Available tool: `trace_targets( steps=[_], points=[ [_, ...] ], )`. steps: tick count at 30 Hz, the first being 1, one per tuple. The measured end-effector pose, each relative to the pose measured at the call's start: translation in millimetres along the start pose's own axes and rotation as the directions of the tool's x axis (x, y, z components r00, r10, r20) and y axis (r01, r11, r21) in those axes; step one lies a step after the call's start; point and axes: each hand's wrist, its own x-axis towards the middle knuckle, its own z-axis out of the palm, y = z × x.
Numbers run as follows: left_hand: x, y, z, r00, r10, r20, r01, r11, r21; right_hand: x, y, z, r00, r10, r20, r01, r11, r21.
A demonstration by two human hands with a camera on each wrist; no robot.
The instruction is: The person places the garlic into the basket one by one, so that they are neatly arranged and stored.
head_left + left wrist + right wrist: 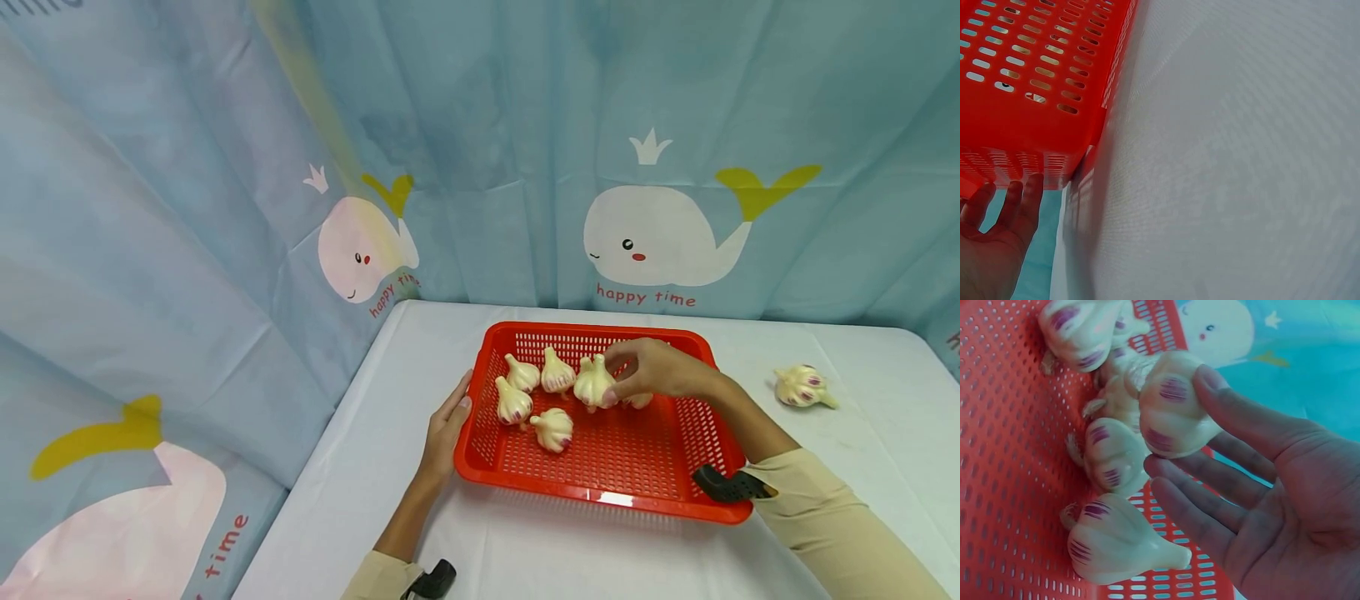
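My right hand (660, 368) is over the far middle of a red plastic basket (592, 492). Between thumb and fingertips it pinches a garlic bulb (1175, 403), cream-white with purple streaks. Around it in the basket are several similar bulbs, among them one garlic bulb (553, 429) nearer the front and another garlic bulb (513, 401) by the left wall. One bulb is partly hidden under my right hand. My left hand (444, 429) touches the basket's left side, its fingers (1030, 203) fairly straight against the outer wall.
A lone garlic bulb (802, 386) lies on the white-covered table (540, 558) to the right of the basket. Blue curtains (480, 150) with whale prints hang behind and to the left of the table.
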Motion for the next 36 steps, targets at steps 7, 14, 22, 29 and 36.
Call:
trace_targets(
  steps=[7,14,22,29,36],
  points=[
    [0.0,-0.6,-0.5,1.0,-0.009,-0.015,0.009,1.0,0.006,5.8,2.9,5.8,0.998,0.021,0.062,-0.021,1.0,0.005],
    [-0.2,-0.7,-1.8,1.0,-0.006,-0.016,0.006,1.0,0.018,10.8,3.8,11.8,0.995,-0.03,0.097,0.038,0.996,-0.078],
    [0.4,-1.6,-0.6,1.0,-0.007,-0.012,0.007,1.0,0.007,13.7,3.7,17.2,0.992,-0.027,0.127,0.051,0.98,-0.192],
    [0.0,-1.0,-0.1,1.0,-0.01,-0.013,0.01,1.0,0.013,14.3,3.0,20.1,0.987,0.005,0.16,0.028,0.979,-0.203],
    [-0.2,0.2,0.4,1.0,-0.014,-0.019,0.014,1.0,0.018,14.6,0.9,22.2,0.983,0.003,0.185,0.039,0.975,-0.219]
  ],
)
